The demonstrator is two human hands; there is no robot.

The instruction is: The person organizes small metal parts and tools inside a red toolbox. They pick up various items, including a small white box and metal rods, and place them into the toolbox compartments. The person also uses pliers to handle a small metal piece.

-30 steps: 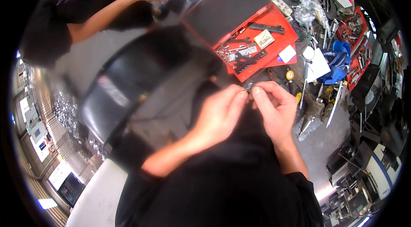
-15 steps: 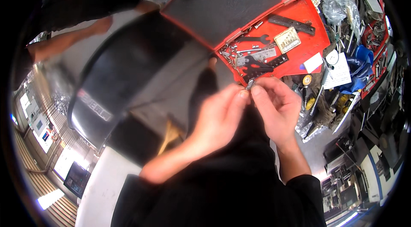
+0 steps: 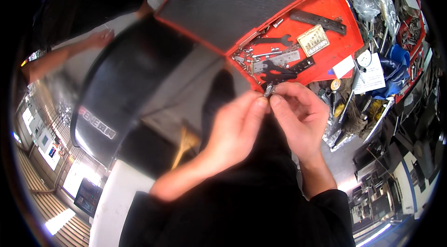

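Between the fingertips of both hands is a small silvery metal piece [image 3: 268, 90]; its exact kind is too small to tell. My left hand [image 3: 238, 126] pinches it from the left, thumb and fingers pressed together. My right hand [image 3: 300, 119] meets it from the other side, thumb against curled fingers. Just beyond my fingertips lies the near edge of a red metal toolbox drawer [image 3: 333, 44]. Inside are dark open-ended wrenches [image 3: 274, 40], a perforated metal strip [image 3: 279, 62], a dark flat bar [image 3: 319, 21], a small case of bits [image 3: 313, 41] and several small loose metal parts.
A dark-topped red lid [image 3: 247, 5] stands beyond the drawer. Right of it are a dial gauge [image 3: 364, 59], a paper sheet [image 3: 371, 74], a blue cloth [image 3: 396, 67] and crowded tools. At left are a black curved panel [image 3: 125, 79], a broom [image 3: 186, 144] and another person's arm [image 3: 70, 54].
My hands stay pinched on the metal piece, which has shifted slightly left and tilted. The other person's arm at far left has moved a little left and down.
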